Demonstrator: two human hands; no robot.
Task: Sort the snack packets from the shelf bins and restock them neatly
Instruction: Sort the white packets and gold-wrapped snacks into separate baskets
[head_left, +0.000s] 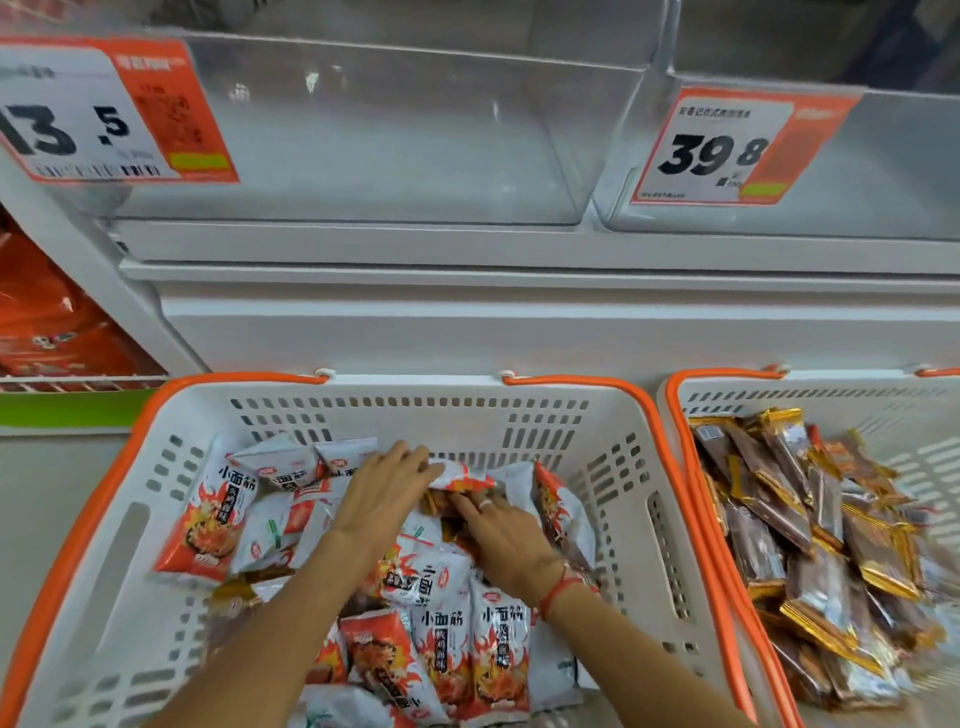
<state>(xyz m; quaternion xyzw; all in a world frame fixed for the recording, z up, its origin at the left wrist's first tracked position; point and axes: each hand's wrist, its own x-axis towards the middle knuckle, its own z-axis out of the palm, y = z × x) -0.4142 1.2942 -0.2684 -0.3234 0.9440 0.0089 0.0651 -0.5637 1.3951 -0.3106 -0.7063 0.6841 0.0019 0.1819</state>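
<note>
While the left hand (382, 493) pinches a snack packet (460, 477) over the basket (613, 467), the right hand (506, 543) rests flat, fingers straight, on packets.

Two baskets stand side by side below the shelf: the left basket (618, 415) holds snack packets (447, 639), the right basket (691, 395) holds bars (810, 545). Both hands reach into the left basket. Above, two bins (395, 135) sit side by side, each bearing a price tag (727, 148)
</note>
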